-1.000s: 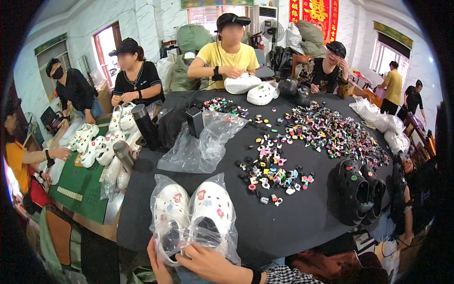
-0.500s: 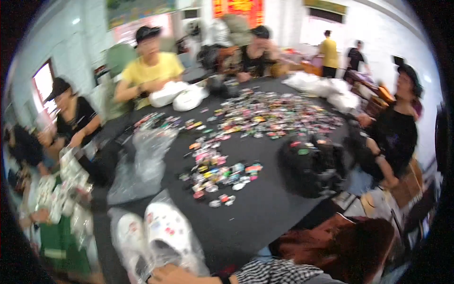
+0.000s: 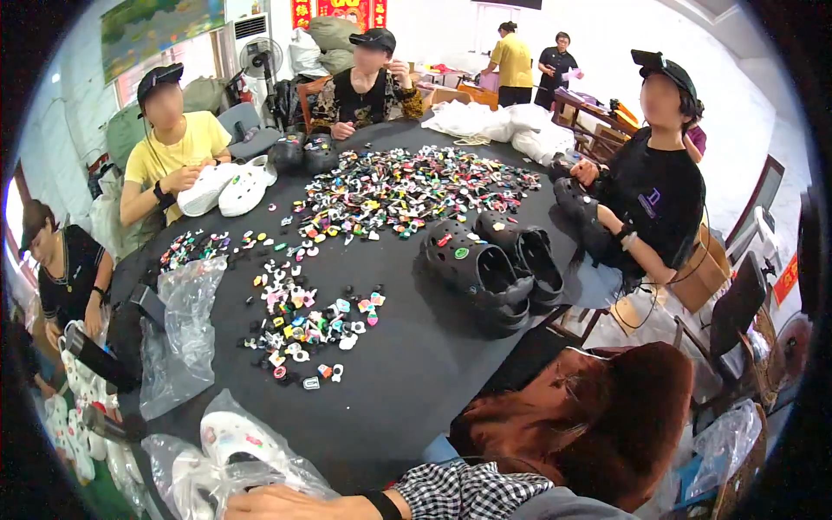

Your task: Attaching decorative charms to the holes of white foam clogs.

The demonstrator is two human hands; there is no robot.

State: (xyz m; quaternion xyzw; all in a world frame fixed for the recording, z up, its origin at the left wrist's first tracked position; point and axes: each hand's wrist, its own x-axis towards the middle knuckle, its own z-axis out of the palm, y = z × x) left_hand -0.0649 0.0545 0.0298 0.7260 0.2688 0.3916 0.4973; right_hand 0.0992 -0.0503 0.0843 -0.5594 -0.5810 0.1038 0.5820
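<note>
White bagged clogs point(image 3: 234, 451) under left hand point(image 3: 290, 503)

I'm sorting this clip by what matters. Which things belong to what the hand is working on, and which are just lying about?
In hand:
- hand, resting on the bag
- clear plastic bag
- white clogs with charms, inside it

Lying about:
- small pile of shoe charms
- large pile of charms
- black clogs
- empty plastic bag
- black table

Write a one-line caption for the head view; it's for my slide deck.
A hand rests on bagged white clogs at a black table strewn with colourful shoe charms, co-workers seated around.
</note>
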